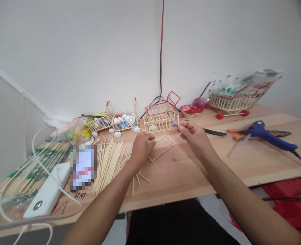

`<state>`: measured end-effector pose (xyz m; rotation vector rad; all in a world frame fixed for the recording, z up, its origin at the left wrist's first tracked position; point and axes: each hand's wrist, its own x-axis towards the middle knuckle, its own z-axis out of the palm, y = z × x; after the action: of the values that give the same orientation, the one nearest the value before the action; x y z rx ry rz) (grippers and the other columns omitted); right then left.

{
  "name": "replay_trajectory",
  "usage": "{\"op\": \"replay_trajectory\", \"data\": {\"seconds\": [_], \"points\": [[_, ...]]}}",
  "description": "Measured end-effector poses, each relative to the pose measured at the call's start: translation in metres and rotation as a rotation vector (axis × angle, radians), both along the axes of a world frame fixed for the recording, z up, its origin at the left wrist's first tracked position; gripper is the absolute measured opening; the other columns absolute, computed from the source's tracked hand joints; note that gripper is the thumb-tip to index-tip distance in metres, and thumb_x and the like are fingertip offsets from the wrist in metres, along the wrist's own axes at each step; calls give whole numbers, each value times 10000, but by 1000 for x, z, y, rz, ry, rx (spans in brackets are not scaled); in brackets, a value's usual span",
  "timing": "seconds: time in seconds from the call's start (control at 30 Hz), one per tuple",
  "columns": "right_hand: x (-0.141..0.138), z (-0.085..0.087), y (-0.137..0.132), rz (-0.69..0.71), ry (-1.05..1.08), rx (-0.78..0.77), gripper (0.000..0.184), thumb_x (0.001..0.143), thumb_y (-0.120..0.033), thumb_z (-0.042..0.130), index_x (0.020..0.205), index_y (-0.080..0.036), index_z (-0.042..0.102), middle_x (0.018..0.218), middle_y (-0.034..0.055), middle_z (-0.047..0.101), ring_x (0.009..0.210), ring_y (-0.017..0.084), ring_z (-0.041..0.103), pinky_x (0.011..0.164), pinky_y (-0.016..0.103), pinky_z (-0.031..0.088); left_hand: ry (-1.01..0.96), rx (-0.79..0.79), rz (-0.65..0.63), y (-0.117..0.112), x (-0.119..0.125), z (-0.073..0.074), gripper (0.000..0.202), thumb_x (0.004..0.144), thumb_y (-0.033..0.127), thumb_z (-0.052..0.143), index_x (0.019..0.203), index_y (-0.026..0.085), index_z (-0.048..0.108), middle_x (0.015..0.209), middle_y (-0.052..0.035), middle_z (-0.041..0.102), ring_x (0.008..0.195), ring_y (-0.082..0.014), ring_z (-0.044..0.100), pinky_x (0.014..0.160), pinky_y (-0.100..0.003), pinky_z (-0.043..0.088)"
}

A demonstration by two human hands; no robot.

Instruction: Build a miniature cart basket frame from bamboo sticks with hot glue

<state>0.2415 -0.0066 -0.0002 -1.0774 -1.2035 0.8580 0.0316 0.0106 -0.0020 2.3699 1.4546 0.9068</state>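
My right hand (192, 134) pinches a short wooden stick (178, 120) upright between thumb and fingertips, above the table. My left hand (142, 148) rests low over the wood, with fingers loosely bent and the thumb slightly apart; nothing shows in it. Just right of its thumb lies a flat stick frame (163, 157), roughly rectangular, with a narrow strip at its far end. Behind both hands stands a small stick cart (158, 126) with a red-edged top and a white round wheel at its front. Loose stick pieces (136, 178) lie beneath my left forearm.
Left are a stick bundle (109, 163), a phone (82, 168), a white power strip (48, 190) and packed skewers (38, 166). Right are a blue glue gun (270, 136), pliers (279, 133) and a black cutter (215, 132). Behind stand filled carts (125, 125) and a red paint dish (190, 110).
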Motion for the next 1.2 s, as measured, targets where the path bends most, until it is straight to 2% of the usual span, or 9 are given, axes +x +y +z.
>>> {"op": "replay_trajectory", "data": {"seconds": [0.2,0.37,0.57,0.7,0.87,1.07,1.2], "points": [[-4,3,-2,-5,-53,19,291,790,-474,619,858,-193,586,858,51,648,731,153,560,634,272,424,282,20,-14,5,13,1,116,821,195,606,914,148,657,932,-109,652,931,-257,555,851,-370,422],[-5,2,-4,8,-143,63,238,825,-437,589,838,-199,591,854,39,634,794,167,572,719,292,442,365,2,-2,10,23,2,21,813,169,592,817,163,611,906,-107,623,875,-251,550,771,-351,426],[-6,1,-4,-43,-263,84,196,842,-393,570,834,-198,586,803,22,623,728,156,554,652,281,414,401,-6,48,11,31,4,182,826,79,451,818,145,620,869,-128,649,842,-255,565,746,-351,421],[-8,3,-8,-80,-394,91,171,853,-363,557,833,-198,601,778,16,620,680,148,538,608,275,389,237,-59,66,11,27,6,178,796,101,494,862,147,652,817,-97,675,807,-238,582,725,-335,419],[-13,1,-13,-85,-495,134,135,859,-322,575,858,-194,615,767,7,614,653,137,518,590,271,381,-104,-297,10,13,11,15,133,740,167,575,732,137,704,664,-17,642,649,-149,555,612,-248,382],[-19,-1,-16,-116,-686,337,57,869,-231,592,836,-185,588,785,21,609,748,158,535,680,286,400,-400,-519,-14,3,-8,25,193,683,283,658,770,119,711,553,29,563,485,-84,430,496,-215,323],[-22,-6,-16,-129,-801,442,62,882,-220,585,830,-188,577,804,32,600,789,175,524,725,304,405,-488,-525,-25,-5,-9,28,235,682,335,676,752,112,706,601,1,612,471,-68,419,469,-205,305]]}}
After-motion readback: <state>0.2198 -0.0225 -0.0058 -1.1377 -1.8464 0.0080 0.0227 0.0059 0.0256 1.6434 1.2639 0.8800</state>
